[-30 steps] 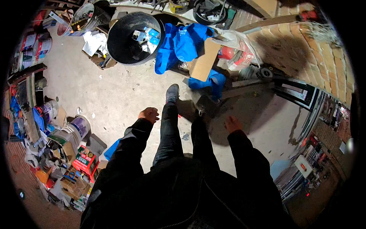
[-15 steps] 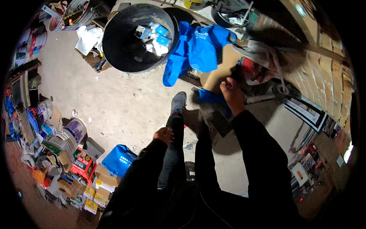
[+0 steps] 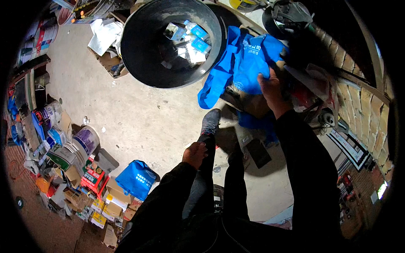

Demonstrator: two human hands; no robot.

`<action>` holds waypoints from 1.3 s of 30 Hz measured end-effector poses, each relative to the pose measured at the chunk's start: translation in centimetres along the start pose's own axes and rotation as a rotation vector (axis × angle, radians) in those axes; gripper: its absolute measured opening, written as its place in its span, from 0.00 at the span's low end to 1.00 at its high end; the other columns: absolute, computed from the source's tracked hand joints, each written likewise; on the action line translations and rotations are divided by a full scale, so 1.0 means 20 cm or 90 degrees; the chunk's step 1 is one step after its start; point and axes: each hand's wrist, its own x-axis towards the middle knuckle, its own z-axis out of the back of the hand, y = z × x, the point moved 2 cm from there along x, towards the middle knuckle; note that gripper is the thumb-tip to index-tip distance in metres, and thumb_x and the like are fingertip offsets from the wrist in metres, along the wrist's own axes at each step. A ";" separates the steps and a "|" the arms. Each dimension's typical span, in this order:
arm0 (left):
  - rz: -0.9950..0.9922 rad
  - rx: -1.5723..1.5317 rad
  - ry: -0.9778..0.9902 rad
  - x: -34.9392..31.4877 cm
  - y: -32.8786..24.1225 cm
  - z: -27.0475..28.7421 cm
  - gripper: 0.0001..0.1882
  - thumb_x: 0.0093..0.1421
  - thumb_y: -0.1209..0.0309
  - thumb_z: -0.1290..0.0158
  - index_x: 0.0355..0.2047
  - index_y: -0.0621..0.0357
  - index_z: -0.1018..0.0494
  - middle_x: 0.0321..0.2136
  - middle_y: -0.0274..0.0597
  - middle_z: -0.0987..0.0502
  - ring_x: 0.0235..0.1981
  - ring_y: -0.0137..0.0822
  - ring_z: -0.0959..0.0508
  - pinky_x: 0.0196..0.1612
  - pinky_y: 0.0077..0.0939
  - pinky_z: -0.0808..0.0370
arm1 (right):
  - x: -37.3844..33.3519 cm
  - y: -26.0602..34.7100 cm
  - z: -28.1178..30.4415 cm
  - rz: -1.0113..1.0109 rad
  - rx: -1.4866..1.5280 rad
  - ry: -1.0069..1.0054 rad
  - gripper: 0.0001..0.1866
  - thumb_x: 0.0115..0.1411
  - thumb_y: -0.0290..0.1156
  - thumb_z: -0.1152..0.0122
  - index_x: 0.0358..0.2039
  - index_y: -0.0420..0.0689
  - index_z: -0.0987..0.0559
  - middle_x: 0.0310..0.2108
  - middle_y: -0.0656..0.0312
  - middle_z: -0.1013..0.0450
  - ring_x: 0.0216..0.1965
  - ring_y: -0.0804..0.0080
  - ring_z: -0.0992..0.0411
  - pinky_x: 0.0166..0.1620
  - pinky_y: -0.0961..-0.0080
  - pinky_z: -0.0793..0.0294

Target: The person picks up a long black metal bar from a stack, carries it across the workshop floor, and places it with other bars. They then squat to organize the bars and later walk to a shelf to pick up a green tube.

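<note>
My right hand (image 3: 273, 90) is at the right edge of a blue cloth bag (image 3: 249, 63), thumb and fingers closed on its fabric. The bag lies crumpled over a cardboard box (image 3: 255, 105), with one strap hanging toward the floor. My left hand (image 3: 195, 155) hangs above my left leg with its fingers curled in; whatever they may hold is hidden. Left of the bag stands a large black bucket (image 3: 143, 50) with blue-and-white packets (image 3: 199, 39) and white scraps inside.
A second blue bag (image 3: 137, 179) sits at lower left beside a red box (image 3: 93, 177), small yellow-and-white boxes (image 3: 98, 219) and stacked white buckets (image 3: 86, 141). A dark flat piece (image 3: 258, 152) lies near my right foot. Wooden boards (image 3: 354, 101) line the right side.
My right hand has gone up from beside the cardboard onto the blue bag. My view has shifted, so the bucket and bag appear further right. The left hand stays curled.
</note>
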 end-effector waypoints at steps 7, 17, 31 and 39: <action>-0.085 -0.025 0.037 0.10 -0.18 -0.12 0.16 0.64 0.62 0.56 0.44 0.62 0.33 0.32 0.39 0.26 0.28 0.27 0.26 0.32 0.22 0.28 | -0.18 0.12 0.03 -0.003 -0.227 -0.039 0.24 0.59 0.34 0.53 0.55 0.37 0.38 0.46 0.40 0.32 0.47 0.44 0.33 0.50 0.57 0.35; -0.057 -0.289 0.157 0.00 -0.67 -0.54 0.30 0.62 0.48 0.57 0.53 0.59 0.38 0.42 0.42 0.28 0.42 0.34 0.29 0.46 0.30 0.33 | -0.94 0.74 -0.02 -0.145 0.031 0.147 0.23 0.56 0.35 0.53 0.50 0.36 0.35 0.41 0.36 0.32 0.42 0.39 0.33 0.46 0.54 0.34; -0.364 0.299 0.153 -0.53 -0.60 -0.62 0.30 0.61 0.60 0.54 0.61 0.49 0.48 0.52 0.47 0.32 0.48 0.44 0.28 0.51 0.34 0.31 | -1.33 0.95 0.22 0.088 0.020 -0.060 0.18 0.58 0.38 0.50 0.42 0.36 0.31 0.32 0.38 0.32 0.32 0.41 0.31 0.36 0.54 0.31; -0.347 0.226 0.250 -0.77 -0.51 -0.72 0.27 0.61 0.61 0.54 0.58 0.52 0.46 0.48 0.46 0.30 0.48 0.44 0.28 0.50 0.36 0.31 | -1.50 1.07 0.57 0.310 -0.192 -0.005 0.20 0.57 0.38 0.49 0.43 0.35 0.31 0.46 0.38 0.35 0.46 0.37 0.36 0.51 0.47 0.39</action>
